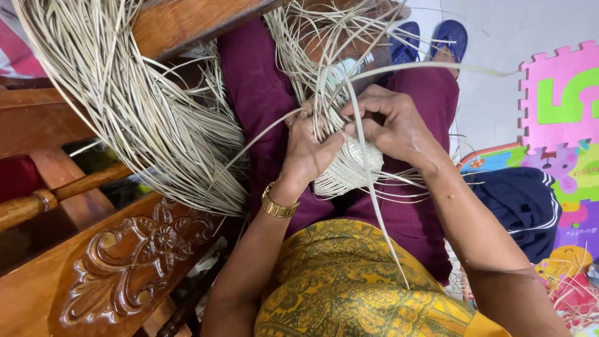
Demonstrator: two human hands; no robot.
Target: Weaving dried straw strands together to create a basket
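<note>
Both forearms reach forward over the lap, elbows bent, hands meeting at the middle. Left hand (309, 153), a gold bracelet (279, 205) at the wrist, has its fingers curled tight around the edge of a small woven piece (349, 168) of pale straw, resting on the maroon-clad thighs. Right hand (390, 125) arches above it, knuckles up, its grip pinched closed on one long flat strand (374, 206) that runs down across the lap and over the yellow patterned garment (349, 287). Fingertips of both hands are buried among the strands; exact contact points hard to make out. The weave's far side is hidden behind the hands. One large coiled bundle of straw (143, 106) hangs over a carved wooden chair arm (125, 268) at the left, its top cut off by the frame. Two blue sandals (430, 37) on the floor beyond the knees, partly screened by loose strands. One dark folded garment (524, 206) and coloured foam play mats (561, 100) at the right.
</note>
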